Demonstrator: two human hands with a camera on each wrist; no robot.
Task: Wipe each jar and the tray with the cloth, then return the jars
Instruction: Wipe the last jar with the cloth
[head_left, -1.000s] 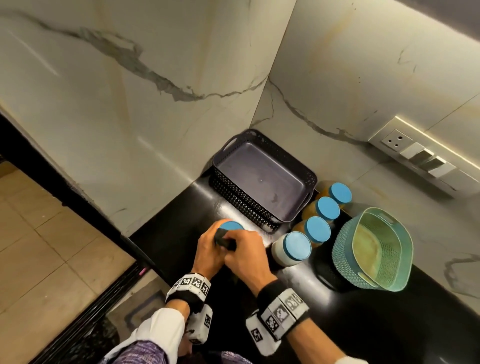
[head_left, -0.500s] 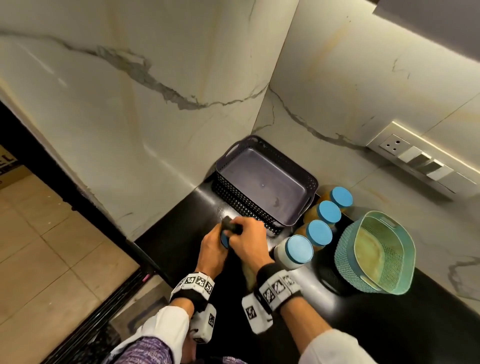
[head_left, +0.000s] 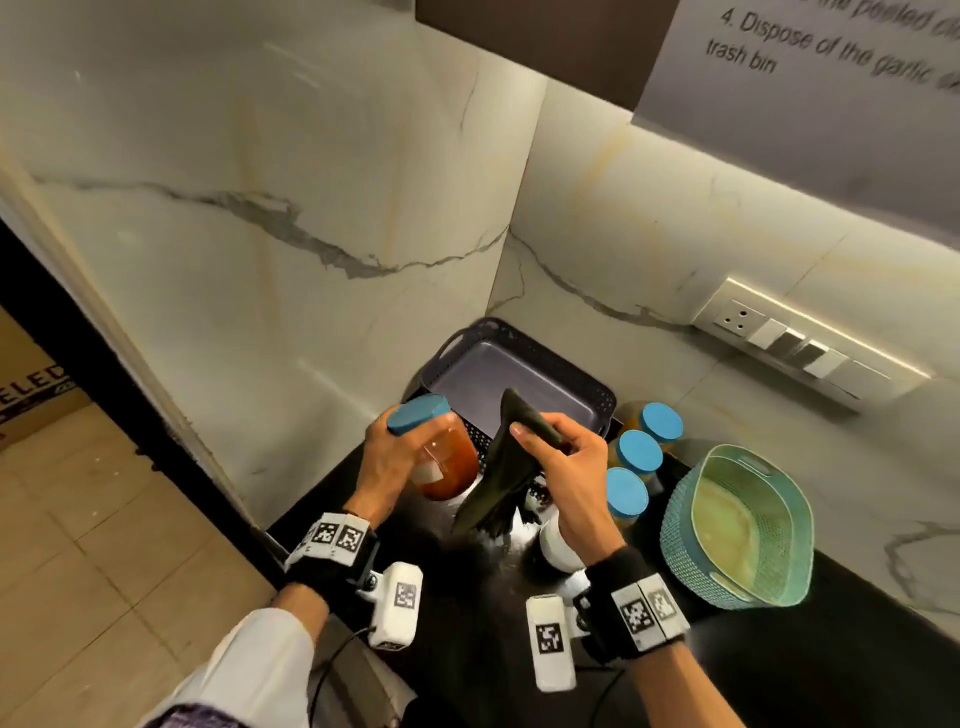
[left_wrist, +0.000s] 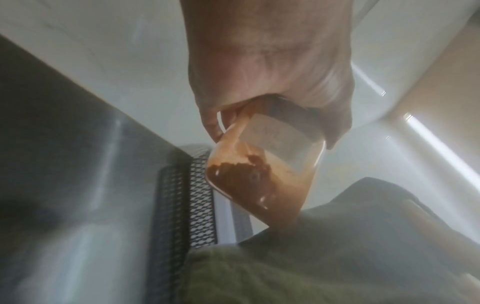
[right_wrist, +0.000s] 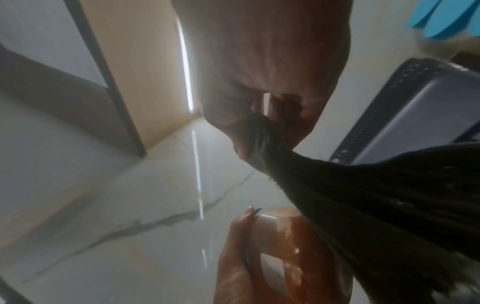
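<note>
Seemingly tilted jar (head_left: 441, 457) (lid (head_left: 418, 413) up-left).

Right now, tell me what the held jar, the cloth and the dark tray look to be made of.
Jar: clear glass or plastic, glossy, red-brown contents showing through; blue lid looks matte plastic.
Cloth: soft dark olive fabric, hanging in folds.
Tray: dark moulded plastic, perforated walls, smooth floor.
</note>
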